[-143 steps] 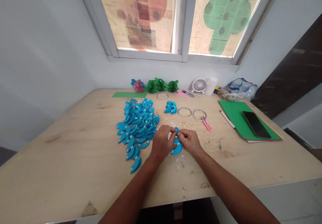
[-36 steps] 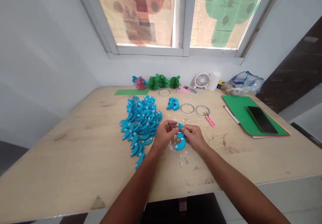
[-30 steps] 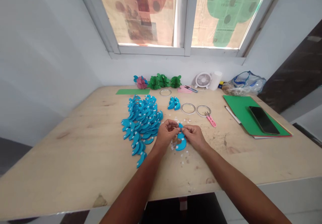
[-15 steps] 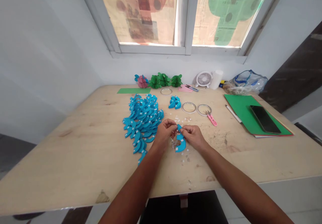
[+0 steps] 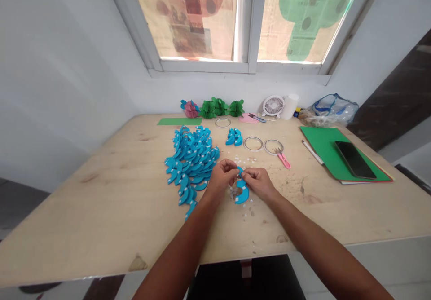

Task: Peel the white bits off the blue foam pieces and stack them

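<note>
Between my fingertips is a small blue paper piece (image 5: 240, 170), mostly covered by the fingers. My left hand (image 5: 223, 174) pinches it from the left, and my right hand (image 5: 258, 181) pinches its right side. Just below them on the table lies a curved blue paper piece (image 5: 242, 193) with small white squares on it. A large heap of similar curved blue pieces (image 5: 193, 156), many with white squares, spreads to the left of my left hand. Beyond my hands stands a small blue stack (image 5: 234, 137).
Tape rings (image 5: 253, 144) and pink-handled snips (image 5: 283, 158) lie beyond my right hand. Farther right are a white pen (image 5: 312, 152), a green folder (image 5: 323, 152) and a phone (image 5: 355, 160). Green paper figures (image 5: 220, 107) and a small fan (image 5: 273, 106) line the wall. White scraps dot the table.
My left fingertips have shifted slightly at the blue piece, closing nearer to the right hand's fingers. Everything else stays where it was.
</note>
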Demonstrator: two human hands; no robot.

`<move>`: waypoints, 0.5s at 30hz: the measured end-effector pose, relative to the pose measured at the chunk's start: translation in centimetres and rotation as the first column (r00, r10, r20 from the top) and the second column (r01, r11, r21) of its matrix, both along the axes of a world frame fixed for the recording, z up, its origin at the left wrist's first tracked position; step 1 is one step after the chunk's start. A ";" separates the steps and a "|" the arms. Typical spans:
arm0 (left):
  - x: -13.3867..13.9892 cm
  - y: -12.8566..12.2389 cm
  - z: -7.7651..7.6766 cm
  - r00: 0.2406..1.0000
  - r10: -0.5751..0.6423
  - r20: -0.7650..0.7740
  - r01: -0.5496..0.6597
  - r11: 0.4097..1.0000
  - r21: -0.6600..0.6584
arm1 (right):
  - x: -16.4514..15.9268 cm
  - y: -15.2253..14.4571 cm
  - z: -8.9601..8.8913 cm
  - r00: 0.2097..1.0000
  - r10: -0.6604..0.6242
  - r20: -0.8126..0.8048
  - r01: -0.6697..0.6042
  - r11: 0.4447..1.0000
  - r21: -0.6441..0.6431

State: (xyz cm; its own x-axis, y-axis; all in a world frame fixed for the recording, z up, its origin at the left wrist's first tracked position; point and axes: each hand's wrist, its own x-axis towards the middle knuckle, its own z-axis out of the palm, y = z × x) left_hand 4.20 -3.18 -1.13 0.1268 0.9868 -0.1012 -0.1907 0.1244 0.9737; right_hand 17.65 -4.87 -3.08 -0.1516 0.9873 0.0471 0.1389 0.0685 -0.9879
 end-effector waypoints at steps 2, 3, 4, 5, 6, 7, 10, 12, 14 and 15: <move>-0.1 0.0 -0.1 1.000 0.008 0.012 -0.008 1.000 -0.013 | 0.0 0.0 0.0 1.000 0.006 -0.005 -0.006 1.000 0.006; -0.1 0.1 -0.2 1.000 0.011 0.019 -0.011 1.000 -0.018 | 0.0 0.0 0.0 1.000 0.010 -0.010 -0.010 1.000 0.003; -0.2 0.1 -0.2 1.000 0.012 0.026 -0.011 1.000 -0.022 | 0.0 0.0 0.0 1.000 0.012 -0.014 -0.012 1.000 -0.002; -0.3 0.1 -0.2 0.999 0.009 0.032 -0.008 1.000 -0.026 | 0.0 0.0 0.0 1.000 0.013 -0.020 -0.013 1.000 -0.007; -0.3 0.2 -0.1 0.999 0.002 0.039 -0.001 0.999 -0.033 | 0.0 0.0 0.0 1.000 0.009 -0.023 -0.010 1.000 -0.015; -0.4 0.2 -0.1 0.999 -0.011 0.046 0.013 0.999 -0.042 | 0.0 0.0 0.0 1.000 -0.001 -0.024 0.001 1.000 -0.024; -0.6 0.2 -0.1 0.996 -0.064 0.067 0.068 0.996 -0.063 | 0.0 0.1 0.0 0.999 -0.022 -0.044 0.020 0.999 -0.044; -0.6 0.2 -0.1 0.995 -0.072 0.074 0.076 0.995 -0.059 | 0.0 0.1 0.0 0.998 -0.027 -0.053 0.025 0.999 -0.044; -0.6 0.1 -0.1 0.995 -0.060 0.076 0.064 0.997 -0.053 | -0.1 0.1 0.0 0.998 -0.025 -0.061 0.022 0.999 -0.044; -0.6 0.1 -0.1 0.996 -0.054 0.076 0.058 0.997 -0.052 | -0.1 0.0 0.1 0.998 -0.023 -0.065 0.020 0.999 -0.045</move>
